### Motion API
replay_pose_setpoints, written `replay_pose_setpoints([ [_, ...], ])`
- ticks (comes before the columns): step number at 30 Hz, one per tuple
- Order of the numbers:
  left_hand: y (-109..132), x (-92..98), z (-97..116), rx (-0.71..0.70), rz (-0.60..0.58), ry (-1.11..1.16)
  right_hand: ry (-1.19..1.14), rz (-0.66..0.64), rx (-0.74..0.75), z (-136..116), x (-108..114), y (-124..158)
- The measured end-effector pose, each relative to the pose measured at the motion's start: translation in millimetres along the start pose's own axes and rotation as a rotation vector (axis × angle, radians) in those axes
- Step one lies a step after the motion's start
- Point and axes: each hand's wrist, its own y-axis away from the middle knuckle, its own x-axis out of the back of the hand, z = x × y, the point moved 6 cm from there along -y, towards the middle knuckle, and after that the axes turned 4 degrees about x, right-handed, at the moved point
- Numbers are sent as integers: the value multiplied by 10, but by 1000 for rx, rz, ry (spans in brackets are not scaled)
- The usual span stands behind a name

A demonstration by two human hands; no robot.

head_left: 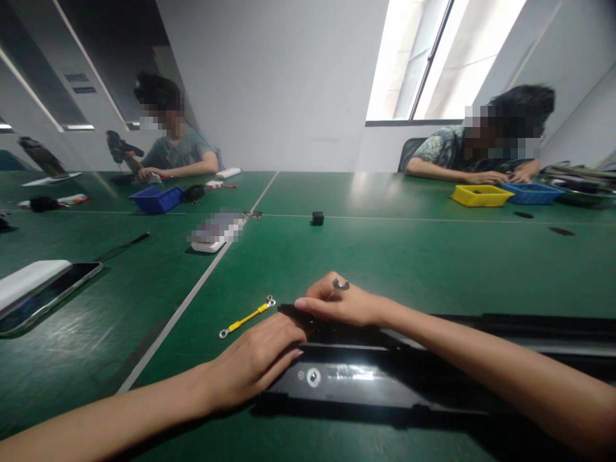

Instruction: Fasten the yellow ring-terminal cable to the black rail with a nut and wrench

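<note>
A long black housing [366,375] with a shiny face and a round screw-like fitting near its left end lies before me on the green table. My left hand [262,350] is closed over that left end, its fingertips partly hidden. My right hand [344,305], with a ring on one finger, is curled closed just above the same end. Whatever sits between its fingers is hidden. Left of the housing, apart from both hands, lies a short yellow cable [248,319] with metal ring terminals at its ends.
A small black block [317,218] stands farther back. Phones [52,298] and a white power bank [212,242] lie to the left. Two people sit across the table near blue [156,199] and yellow [481,195] bins; the left person holds a power tool [118,147].
</note>
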Motion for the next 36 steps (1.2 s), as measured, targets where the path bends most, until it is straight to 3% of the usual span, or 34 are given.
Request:
replay_pose_setpoints([
  [36, -2, -13, -19, 6, -15, 1, 58, -72, -12, 38, -34, -14],
])
